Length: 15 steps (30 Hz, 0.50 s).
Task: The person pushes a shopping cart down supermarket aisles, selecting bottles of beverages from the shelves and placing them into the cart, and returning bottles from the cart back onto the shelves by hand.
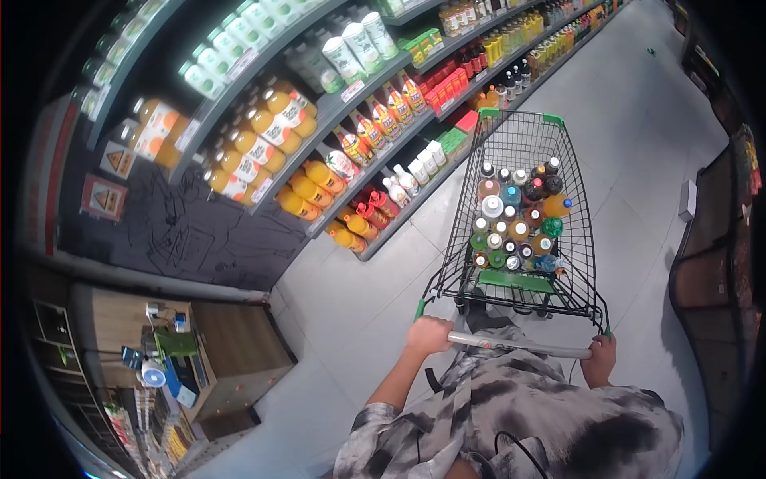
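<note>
My left hand [430,334] is closed around the left end of the grey handle bar [519,346] of a shopping cart. At the bar's right end, my right hand [599,359] grips the same bar. The wire shopping cart [576,152], black with green corner pieces, stands in front of my body. Packed upright in its near half are several drink bottles [519,231] with white, black, green and blue caps. Orange, green, dark and clear drinks show among them, and the far half of the basket shows bare wire.
Tiered drink shelves [331,96] run along the left with juice bottles [271,128] and cartons. A wooden counter [239,351] with a small fan [153,373] stands at lower left. Dark display units [706,239] line the right. Pale tiled floor [630,160] runs ahead between them.
</note>
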Motion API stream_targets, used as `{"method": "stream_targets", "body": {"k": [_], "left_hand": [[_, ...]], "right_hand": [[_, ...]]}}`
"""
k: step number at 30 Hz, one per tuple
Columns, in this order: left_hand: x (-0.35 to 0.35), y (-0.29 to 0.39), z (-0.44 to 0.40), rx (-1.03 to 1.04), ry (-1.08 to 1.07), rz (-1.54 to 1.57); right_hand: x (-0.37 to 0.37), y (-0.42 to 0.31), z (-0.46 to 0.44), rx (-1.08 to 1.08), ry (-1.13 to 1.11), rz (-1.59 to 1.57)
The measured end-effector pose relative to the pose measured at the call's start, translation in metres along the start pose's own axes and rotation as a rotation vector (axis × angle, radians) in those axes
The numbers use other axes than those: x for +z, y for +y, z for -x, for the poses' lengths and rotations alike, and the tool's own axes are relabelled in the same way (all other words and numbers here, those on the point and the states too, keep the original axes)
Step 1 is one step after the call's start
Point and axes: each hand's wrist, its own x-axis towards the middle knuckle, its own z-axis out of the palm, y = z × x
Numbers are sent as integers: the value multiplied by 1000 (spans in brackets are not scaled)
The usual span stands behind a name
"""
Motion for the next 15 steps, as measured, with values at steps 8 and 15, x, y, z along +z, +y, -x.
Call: {"method": "stream_targets", "body": {"k": [8, 15], "left_hand": [[-15, -39, -108, 114, 54, -29], [-27, -68, -204, 183, 141, -30]], "right_hand": [[27, 4, -56, 96, 72, 6], [43, 3, -113, 139, 203, -9]]}}
